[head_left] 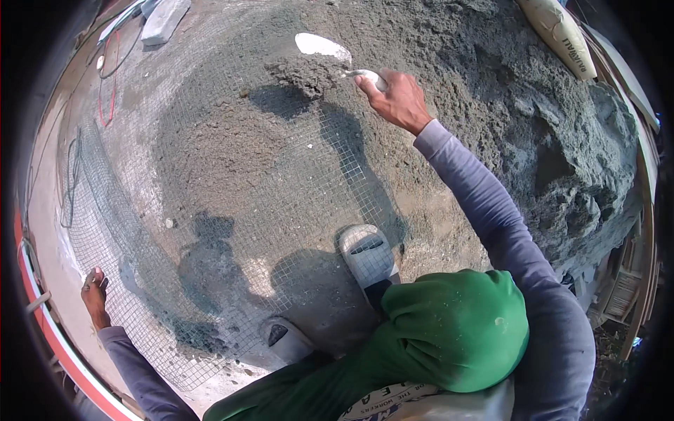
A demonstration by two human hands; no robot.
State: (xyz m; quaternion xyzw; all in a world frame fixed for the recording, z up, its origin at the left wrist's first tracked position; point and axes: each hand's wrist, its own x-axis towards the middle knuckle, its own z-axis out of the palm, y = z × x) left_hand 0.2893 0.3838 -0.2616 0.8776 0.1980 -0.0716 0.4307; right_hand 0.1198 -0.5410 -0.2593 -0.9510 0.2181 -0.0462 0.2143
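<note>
A great grey sand heap (533, 133) fills the right and top of the view, damp and clodded on its far side, loose and fine toward the middle; below and left of it a wire mesh (175, 231) lies spread flat over the ground, sand dusted across it, its near edge ragged; the person's green-clad knee (456, 330) and two pale sandals (368, 256) stand on the mesh at the lower middle; a filled sack (562, 31) rests at the top right rim, and a grey block (165, 19) with red and dark cords (105, 84) lies at the top left; a red rail (49, 330) bends along the left edge; the right hand (400, 98) reaches far forward to the heap's foot, its fingers wrapped tight round the pale handle of a scoop (319, 45), whose white blade lies just beyond a small mound of sand; the left hand (93, 291) is down at the mesh's left edge, fingers curled, seemingly pinching the wire, though whether they truly grip it cannot be told at this size; the sand looks heavy when loaded and likely to spill off the blade if tilted, so the scoop is best held firmly at the handle and kept level; the mesh looks light, springy and sharp at its cut ends, best taken at the edge
</note>
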